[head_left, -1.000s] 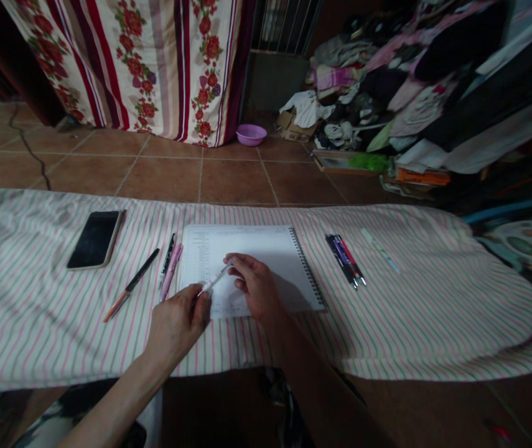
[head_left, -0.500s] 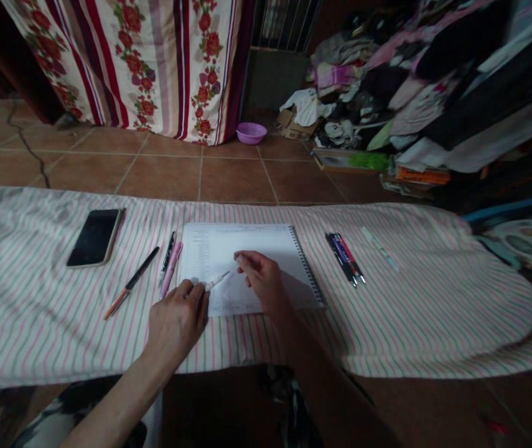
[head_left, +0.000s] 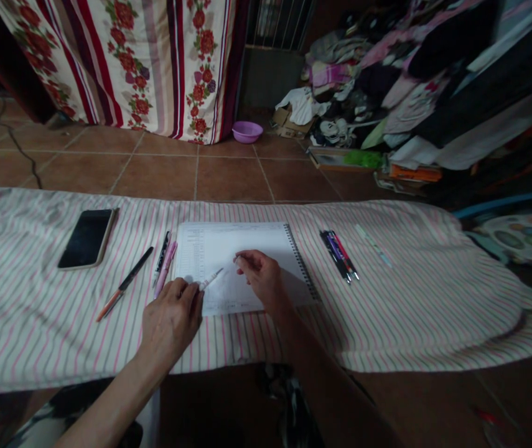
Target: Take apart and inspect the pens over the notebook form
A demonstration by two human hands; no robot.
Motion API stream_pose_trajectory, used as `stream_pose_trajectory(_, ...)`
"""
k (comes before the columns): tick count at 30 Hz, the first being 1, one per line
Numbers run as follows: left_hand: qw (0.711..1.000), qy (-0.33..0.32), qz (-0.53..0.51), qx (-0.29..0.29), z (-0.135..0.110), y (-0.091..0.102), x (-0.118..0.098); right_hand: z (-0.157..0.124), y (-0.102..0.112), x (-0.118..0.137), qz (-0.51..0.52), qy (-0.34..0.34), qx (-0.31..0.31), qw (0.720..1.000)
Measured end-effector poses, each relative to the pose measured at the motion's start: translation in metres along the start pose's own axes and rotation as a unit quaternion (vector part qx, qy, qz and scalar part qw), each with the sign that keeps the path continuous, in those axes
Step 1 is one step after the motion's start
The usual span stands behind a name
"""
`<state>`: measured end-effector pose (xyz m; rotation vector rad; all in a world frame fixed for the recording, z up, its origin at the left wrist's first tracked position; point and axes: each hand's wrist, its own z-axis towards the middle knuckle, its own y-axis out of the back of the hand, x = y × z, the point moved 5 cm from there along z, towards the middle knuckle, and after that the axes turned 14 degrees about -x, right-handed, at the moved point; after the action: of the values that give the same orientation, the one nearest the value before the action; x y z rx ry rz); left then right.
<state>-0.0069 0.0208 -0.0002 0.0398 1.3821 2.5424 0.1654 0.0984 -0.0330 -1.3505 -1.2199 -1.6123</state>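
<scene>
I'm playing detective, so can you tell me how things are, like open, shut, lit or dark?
Left hand: closed on the white pen
White pen: tip bare
Right hand: fingers curled; holding anything, unclear
Notebook: lying flat, page up
Phone: face up, screen dark
Orange-and-black pen: lying flat
Purple basin: upright
Curtain: hanging down

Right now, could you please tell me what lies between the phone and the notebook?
An orange-black pen, a black-white pen and a pink pen, as the head view shows.
</scene>
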Motion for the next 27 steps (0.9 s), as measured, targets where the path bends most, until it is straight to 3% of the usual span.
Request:
stream_pose_trajectory(6,1.0,0.009,-0.009,0.007,0.001,0.0,0.0,0.002,0.005,0.0,-0.119,0.066,0.0,0.991)
stream_pose_trajectory(13,1.0,0.015,-0.016,0.02,0.002,0.0,0.0,-0.003,0.004,0.011,-0.236,0.207,-0.026,0.949)
stream_pose_trajectory(22,0.999,0.018,-0.005,0.03,0.004,-0.002,-0.001,0.008,0.023,0.017,-0.337,0.189,-0.076,0.919)
stream_pose_trajectory(27,1.0,0.011,-0.005,0.02,0.007,-0.003,-0.004,0.015,0.033,0.014,-0.34,0.193,-0.085,0.917)
